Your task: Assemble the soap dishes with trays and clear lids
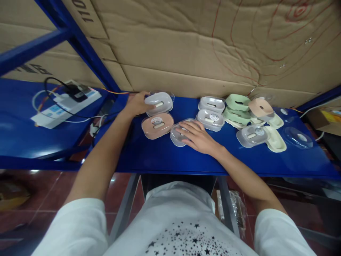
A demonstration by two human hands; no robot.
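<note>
My left hand (139,104) has its thumb and fingers closed on the left end of a pale grey soap box (166,104); a clear lid edge shows behind it. In front of that box sits a pinkish-beige soap box (150,131) with a round sticker under its clear lid. My right hand (197,137) lies with fingers spread over the clear lid of another grey soap box (177,140), partly hiding it. Just right of that hand, a grey soap box with a sticker (216,123) stands before another grey one (205,103).
Farther right are green boxes (238,102), a peach box (259,107), a lidded grey box (246,140), cream trays (277,140) and a loose clear lid (298,138). A power strip (49,121) with cables lies left. Cardboard (170,46) walls the back of the blue table (160,160).
</note>
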